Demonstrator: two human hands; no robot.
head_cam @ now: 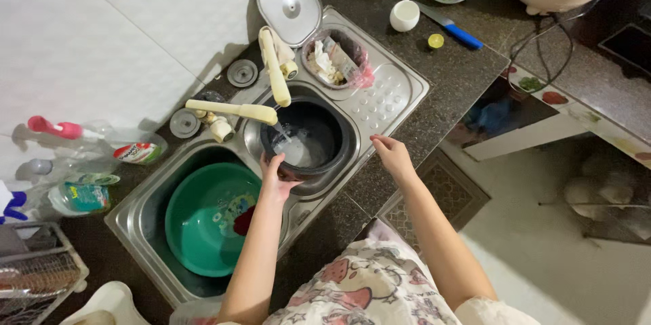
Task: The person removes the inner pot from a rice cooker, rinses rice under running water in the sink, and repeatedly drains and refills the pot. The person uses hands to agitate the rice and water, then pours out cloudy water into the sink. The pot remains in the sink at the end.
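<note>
Left hand (277, 179) clamps the near rim of the pot (308, 138) under the tap (234, 111); right hand (392, 155), open, rests just right of the pot.

Left hand (274, 179) curled in a grip (arm outstretched), right hand (392, 155) flat, fingers extended.

Left-hand fingers (270, 162) hidden behind the pot (308, 136) rim — grip unclear.
</note>
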